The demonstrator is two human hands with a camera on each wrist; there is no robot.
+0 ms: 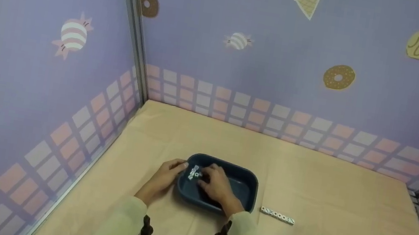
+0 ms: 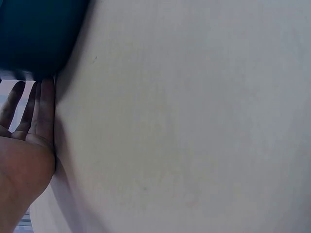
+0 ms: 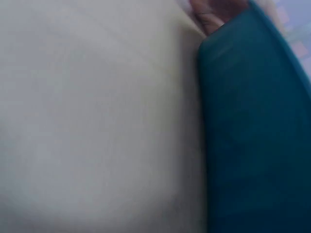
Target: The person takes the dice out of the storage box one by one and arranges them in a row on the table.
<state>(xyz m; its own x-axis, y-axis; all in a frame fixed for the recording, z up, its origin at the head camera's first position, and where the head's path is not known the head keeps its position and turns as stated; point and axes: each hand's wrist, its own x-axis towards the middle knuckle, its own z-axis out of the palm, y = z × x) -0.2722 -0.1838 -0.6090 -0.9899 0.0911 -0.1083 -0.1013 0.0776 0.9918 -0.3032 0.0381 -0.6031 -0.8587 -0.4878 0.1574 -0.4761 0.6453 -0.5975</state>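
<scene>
Head view: a dark blue plastic tray [image 1: 246, 182] sits on the tan paper-covered bench [image 1: 329, 187], left of centre and near the person.

Left hand [image 1: 164, 177] lies against the tray's left outer wall, fingertips at the rim. Left wrist view shows its fingers [image 2: 44, 109] straight and together, flat beside the tray's dark corner [image 2: 34, 34]; nothing is held.

Right hand [image 1: 215, 185] reaches inside the tray, palm down, fingers bent toward a small cluster of white dice [image 1: 194, 172] at the tray's left inner end. Fingertips are at the dice; whether they actually pinch one I cannot tell, since the back of the hand hides the contact. Right wrist view is blurred: only the tray wall [image 3: 252, 136], the bench surface and a bit of finger [image 3: 214, 12] at the top edge.

A second row of white dice [image 1: 277, 215] lies on the bench just right of the tray, apart from it, in a straight line.

Both forearms wear pale green sleeves [image 1: 121, 221]. Lilac panels printed with doughnuts and sweets [image 1: 338, 76] enclose the bench.
</scene>
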